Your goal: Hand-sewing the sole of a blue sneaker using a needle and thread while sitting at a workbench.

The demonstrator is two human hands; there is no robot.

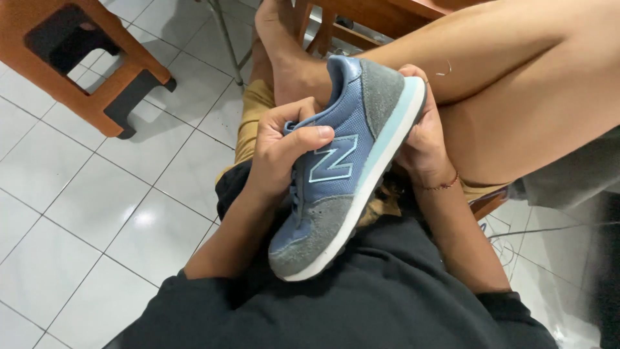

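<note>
A blue and grey sneaker [336, 174] with a pale blue and white sole lies tilted across my lap, toe toward me, heel up by my bare foot [284, 52]. My left hand [281, 148] grips its upper at the opening, thumb lying over the blue mesh side. My right hand [423, 139] holds the sole edge and heel from the other side; a thin red thread bracelet circles that wrist. My crossed bare leg [504, 71] rests over the other knee, just behind the shoe.
An orange wooden stool [84, 64] with black feet stands on the white tiled floor [97, 207] at the upper left. Wooden furniture legs [323, 32] and a thin metal leg [226, 42] rise behind my foot. Cables [529, 239] lie at the right.
</note>
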